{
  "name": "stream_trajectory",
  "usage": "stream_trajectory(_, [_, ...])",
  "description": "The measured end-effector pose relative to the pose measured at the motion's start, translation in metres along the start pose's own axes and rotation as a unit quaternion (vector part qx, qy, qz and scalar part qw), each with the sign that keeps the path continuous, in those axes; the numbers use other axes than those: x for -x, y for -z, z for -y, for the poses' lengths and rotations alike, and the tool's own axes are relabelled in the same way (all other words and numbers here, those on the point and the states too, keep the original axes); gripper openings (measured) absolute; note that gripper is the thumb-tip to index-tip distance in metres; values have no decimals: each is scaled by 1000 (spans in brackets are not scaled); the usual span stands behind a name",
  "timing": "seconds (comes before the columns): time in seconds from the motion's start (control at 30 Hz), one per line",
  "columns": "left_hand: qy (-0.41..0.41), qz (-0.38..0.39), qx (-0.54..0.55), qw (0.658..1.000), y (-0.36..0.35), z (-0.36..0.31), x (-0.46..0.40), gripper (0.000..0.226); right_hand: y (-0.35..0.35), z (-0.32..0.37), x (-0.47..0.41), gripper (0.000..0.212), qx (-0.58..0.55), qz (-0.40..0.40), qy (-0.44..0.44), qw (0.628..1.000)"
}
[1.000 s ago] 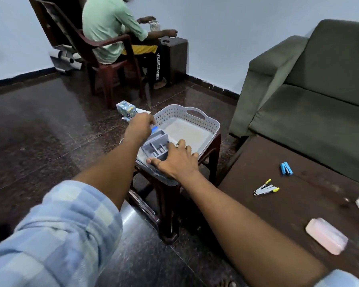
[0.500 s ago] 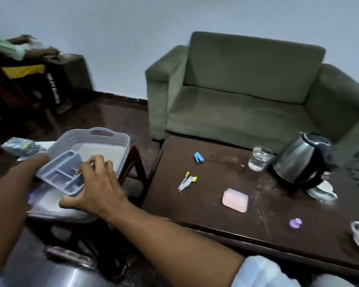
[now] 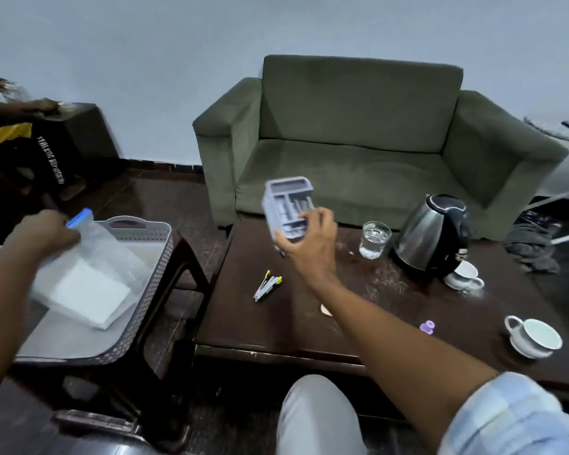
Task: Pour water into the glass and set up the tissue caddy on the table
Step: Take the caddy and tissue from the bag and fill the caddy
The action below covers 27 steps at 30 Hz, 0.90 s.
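Note:
My right hand (image 3: 309, 244) grips a grey plastic caddy (image 3: 288, 205) with several compartments, held tilted in the air above the far left part of the dark wooden table (image 3: 358, 316). My left hand (image 3: 41, 229) holds a clear zip bag (image 3: 89, 277) by its blue top edge; white tissues show inside it, and it hangs over the grey basket (image 3: 138, 231). A glass (image 3: 374, 239) with water in it stands on the table beside a steel kettle (image 3: 431, 236).
A stapler (image 3: 267, 285), a small purple object (image 3: 427, 326) and two white cups on saucers (image 3: 534, 336) (image 3: 465, 274) lie on the table. A green sofa (image 3: 358, 142) stands behind it. The basket rests on a small stool at left. Another person sits at far left.
My right hand has carried the caddy from above the basket to over the table. My left hand has lifted the tissue bag out of the basket. The view swung right.

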<state>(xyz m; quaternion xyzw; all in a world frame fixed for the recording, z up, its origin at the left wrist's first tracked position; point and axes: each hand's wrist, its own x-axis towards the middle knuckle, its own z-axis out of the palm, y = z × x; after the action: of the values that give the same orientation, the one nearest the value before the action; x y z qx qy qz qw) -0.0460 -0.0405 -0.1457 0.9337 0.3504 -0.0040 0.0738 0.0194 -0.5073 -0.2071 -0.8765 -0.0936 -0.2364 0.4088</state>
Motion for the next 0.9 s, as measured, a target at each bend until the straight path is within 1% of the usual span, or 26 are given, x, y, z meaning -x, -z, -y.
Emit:
stream_trajectory(0.07, [11, -39, 27, 999, 16, -28, 12, 33, 28, -54, 8, 58, 71, -24, -28, 997])
stream_trajectory(0.2, [-60, -76, 46, 994, 31, -95, 29, 27, 72, -122, 40, 57, 152, -90, -97, 979])
stream_trajectory(0.33, [-137, -116, 67, 981, 35, -164, 56, 28, 91, -149, 64, 59, 183, -105, -130, 969])
stream_trajectory(0.47, [-221, -130, 100, 961, 32, -232, 83, 20, 96, -154, 71, 60, 172, -95, -154, 968])
stream_trajectory(0.53, [-245, -121, 139, 952, 30, -268, 99, 19, 97, -155, 71, 61, 179, -85, -163, 967])
stream_trajectory(0.67, [-260, -75, 216, 938, 12, -331, 134, 23, 97, -158, 76, 60, 186, -69, -184, 963])
stream_trajectory(0.83, [-272, -31, 244, 930, -28, -377, 164, 21, 86, -161, 92, 64, 199, -6, -217, 956])
stream_trajectory(0.9, [-268, -18, 253, 929, -38, -385, 170, 20, 77, -156, 98, 65, 200, 9, -209, 957])
